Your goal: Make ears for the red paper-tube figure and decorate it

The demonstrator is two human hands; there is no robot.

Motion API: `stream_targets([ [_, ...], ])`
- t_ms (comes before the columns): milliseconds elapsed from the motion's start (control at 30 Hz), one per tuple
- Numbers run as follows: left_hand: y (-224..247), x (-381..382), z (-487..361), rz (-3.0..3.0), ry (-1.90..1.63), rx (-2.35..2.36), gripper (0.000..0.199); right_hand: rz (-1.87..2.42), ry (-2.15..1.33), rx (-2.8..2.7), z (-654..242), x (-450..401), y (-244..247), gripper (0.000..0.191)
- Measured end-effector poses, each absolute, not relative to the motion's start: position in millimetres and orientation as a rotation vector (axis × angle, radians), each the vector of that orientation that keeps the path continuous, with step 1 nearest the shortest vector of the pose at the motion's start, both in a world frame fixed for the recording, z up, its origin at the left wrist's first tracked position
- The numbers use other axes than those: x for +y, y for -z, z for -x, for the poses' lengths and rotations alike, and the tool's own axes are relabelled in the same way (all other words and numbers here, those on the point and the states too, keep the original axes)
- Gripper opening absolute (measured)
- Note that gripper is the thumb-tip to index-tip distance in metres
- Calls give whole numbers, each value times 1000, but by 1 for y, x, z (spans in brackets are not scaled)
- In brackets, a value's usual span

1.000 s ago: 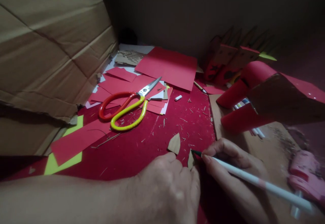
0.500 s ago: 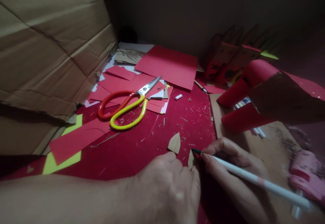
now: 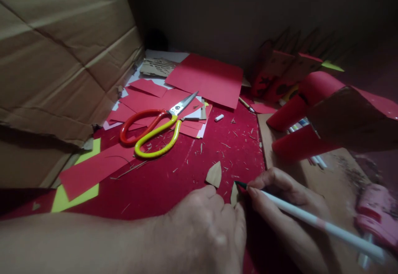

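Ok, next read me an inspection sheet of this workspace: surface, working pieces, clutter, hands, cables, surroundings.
Surface: red tabletop, strewn with shavings.
Working pieces: white pen, green-tipped; pointed tan piece, partly covered; second tan piece nearby.
Clutter: scissors, lying partly on red paper scraps; small white cylinder.
Hands: left hand over the covered piece, pressing or pinching unclear; right hand grips the pen, tip at that piece's edge.
Cables: nothing seen.
Surroundings: creased cardboard left; red paper model and pink tool right; dim lighting.
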State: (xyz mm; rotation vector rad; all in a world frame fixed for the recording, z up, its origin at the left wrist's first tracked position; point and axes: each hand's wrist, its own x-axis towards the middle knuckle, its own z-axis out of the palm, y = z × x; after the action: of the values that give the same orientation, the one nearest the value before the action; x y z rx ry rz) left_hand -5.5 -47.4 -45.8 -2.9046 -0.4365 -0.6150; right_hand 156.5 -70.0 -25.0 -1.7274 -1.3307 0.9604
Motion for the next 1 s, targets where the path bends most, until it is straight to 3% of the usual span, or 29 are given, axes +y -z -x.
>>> stream_targets([
  [1000, 43, -46, 8, 2929, 578, -418, 6, 1754, -899, -1355, -159, -72, 23, 15],
])
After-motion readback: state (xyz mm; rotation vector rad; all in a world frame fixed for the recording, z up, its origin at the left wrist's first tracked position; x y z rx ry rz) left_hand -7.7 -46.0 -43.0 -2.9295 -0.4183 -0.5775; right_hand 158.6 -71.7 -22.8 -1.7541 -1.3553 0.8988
